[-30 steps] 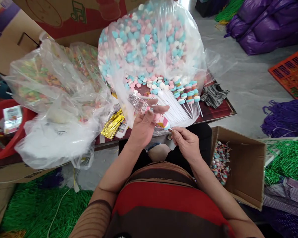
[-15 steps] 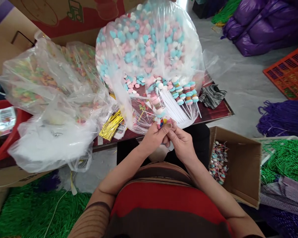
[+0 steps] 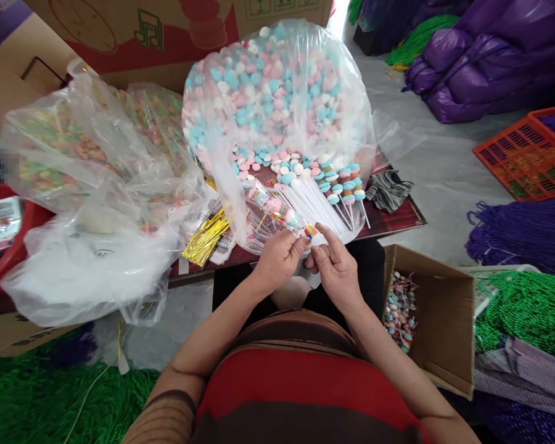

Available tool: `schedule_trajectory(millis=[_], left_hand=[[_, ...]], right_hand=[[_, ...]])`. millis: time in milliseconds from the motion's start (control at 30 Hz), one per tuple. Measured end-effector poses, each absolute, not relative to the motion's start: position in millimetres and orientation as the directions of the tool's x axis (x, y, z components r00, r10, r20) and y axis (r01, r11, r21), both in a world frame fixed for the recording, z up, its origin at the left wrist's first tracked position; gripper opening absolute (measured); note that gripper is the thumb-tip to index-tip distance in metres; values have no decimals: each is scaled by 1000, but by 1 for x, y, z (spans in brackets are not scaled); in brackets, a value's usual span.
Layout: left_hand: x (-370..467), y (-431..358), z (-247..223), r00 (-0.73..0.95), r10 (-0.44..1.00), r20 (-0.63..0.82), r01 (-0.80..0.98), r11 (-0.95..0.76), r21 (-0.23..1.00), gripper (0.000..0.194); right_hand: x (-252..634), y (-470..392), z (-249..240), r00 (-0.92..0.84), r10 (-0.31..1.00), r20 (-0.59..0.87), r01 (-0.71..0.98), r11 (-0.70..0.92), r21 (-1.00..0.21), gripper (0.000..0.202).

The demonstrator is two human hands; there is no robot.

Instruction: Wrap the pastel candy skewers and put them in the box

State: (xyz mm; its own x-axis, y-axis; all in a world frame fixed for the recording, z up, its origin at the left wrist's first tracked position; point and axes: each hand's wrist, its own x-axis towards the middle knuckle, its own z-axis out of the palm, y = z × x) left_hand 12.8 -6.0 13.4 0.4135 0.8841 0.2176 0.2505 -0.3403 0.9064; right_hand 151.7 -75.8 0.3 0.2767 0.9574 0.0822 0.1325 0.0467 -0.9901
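A candy skewer (image 3: pixel 281 211) in a clear printed wrapper points up and left from my hands over the table edge. My left hand (image 3: pixel 280 260) pinches the lower end of its wrapper between thumb and fingers. Close by on the right, my right hand (image 3: pixel 337 266) is curled at the same end, its index finger raised from the thumb; what lies in its curled fingers is mostly hidden. Beyond the hands are white sticks (image 3: pixel 312 200), several unwrapped candy skewers (image 3: pixel 346 185) and loose pink, blue and white candies (image 3: pixel 289 169). Gold twist ties (image 3: pixel 206 238) lie left of my hands.
A big clear bag of candies (image 3: pixel 277 92) stands at the back. Bags of gummy candy (image 3: pixel 83 142) fill the left side. A striped cloth (image 3: pixel 388 190) lies at the table's right corner. A cardboard box (image 3: pixel 446 327) with wrapped skewers stands right of my lap.
The wrapped skewer has tipped over to the left from a more upright pose. My hands have moved slightly apart, and my right index finger has lifted. The whole view has shifted a little.
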Motion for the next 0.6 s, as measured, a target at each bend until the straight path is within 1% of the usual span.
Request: schedule_trajectory(millis=[67, 167, 233, 300, 367, 433, 500, 600], left_hand=[[14, -11, 10, 435, 873, 219, 240, -347, 907, 46], [12, -14, 7, 459, 871, 177, 190, -290, 938, 49], [7, -12, 8, 460, 882, 102, 127, -179, 976, 50], [2, -7, 11, 404, 914, 30, -18, -25, 1000, 51], [1, -1, 16, 337, 941, -31, -243, 119, 963, 62], [5, 2, 25, 346, 935, -79, -426, 231, 875, 76], [13, 2, 33, 414, 905, -96, -503, 315, 805, 80], [26, -4, 37, 452, 886, -105, -531, 362, 766, 75]], right_hand=[[154, -75, -2, 237, 962, 139, 201, 91, -975, 45], [156, -74, -6, 183, 960, 214, 227, 171, -959, 36], [155, -74, -8, 199, 947, 251, 220, 207, -953, 32], [153, -75, -9, 239, 936, 259, 209, 211, -955, 31], [150, -77, -11, 259, 932, 254, 197, 206, -958, 32], [147, -79, -11, 251, 935, 249, 184, 207, -961, 31], [144, -80, -10, 227, 944, 238, 164, 204, -965, 30], [136, -83, -7, 221, 962, 163, 112, 141, -984, 26]])
